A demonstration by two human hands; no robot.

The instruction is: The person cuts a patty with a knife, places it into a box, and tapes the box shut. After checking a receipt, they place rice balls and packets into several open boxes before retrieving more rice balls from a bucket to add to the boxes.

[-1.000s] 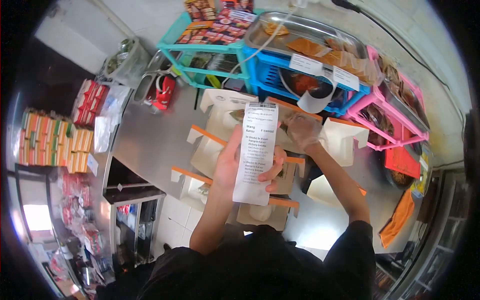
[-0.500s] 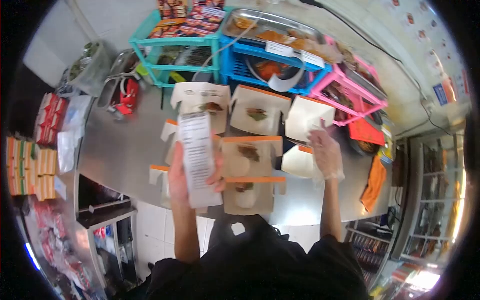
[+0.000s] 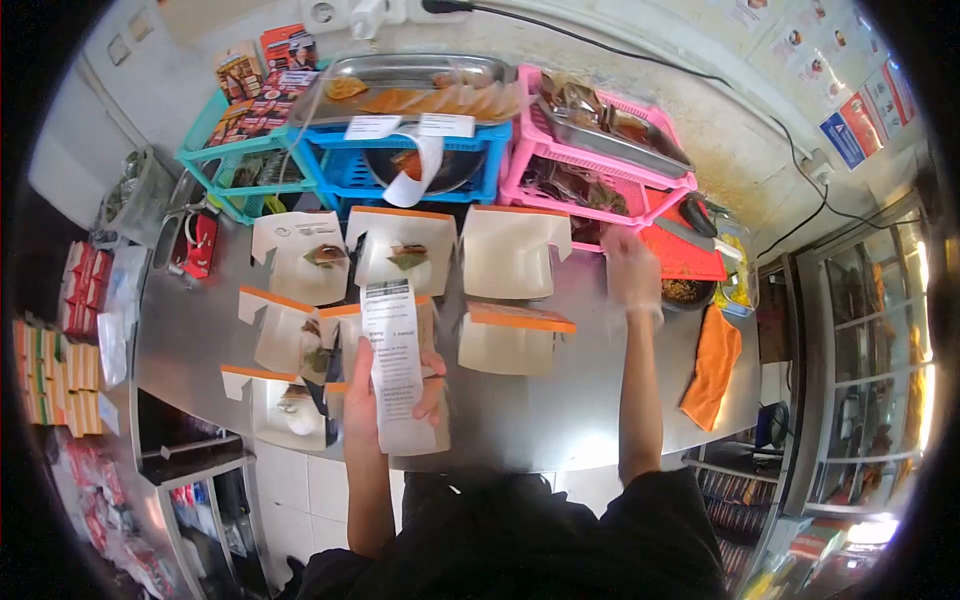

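At the far left edge of the frame are stacked orange packets (image 3: 50, 370). Right of them, the steel table (image 3: 560, 410) runs across the middle. On it are open paper boxes (image 3: 510, 250) with orange edges, in rows, some with food in them.

Along the upper part of the frame, against the wall, stand a teal basket (image 3: 235, 160), a blue basket (image 3: 400, 165) and a pink basket (image 3: 600, 175), side by side.

Just left of centre, in the lower half, my left hand (image 3: 372, 400) is clenched on a long white receipt (image 3: 393, 360). My thumb is on its left edge and my fingertips curl round its right edge. The receipt stands upright in front of the nearer boxes and covers part of them.

Right of centre, my right hand (image 3: 630, 275) wears a clear glove and reaches out over the far side of the table, just below the pink basket and beside a red tray (image 3: 685, 255). It is blurred, so I cannot tell whether those fingers are released or closed.

Further right, an orange cloth (image 3: 712, 365) hangs over the table's edge.
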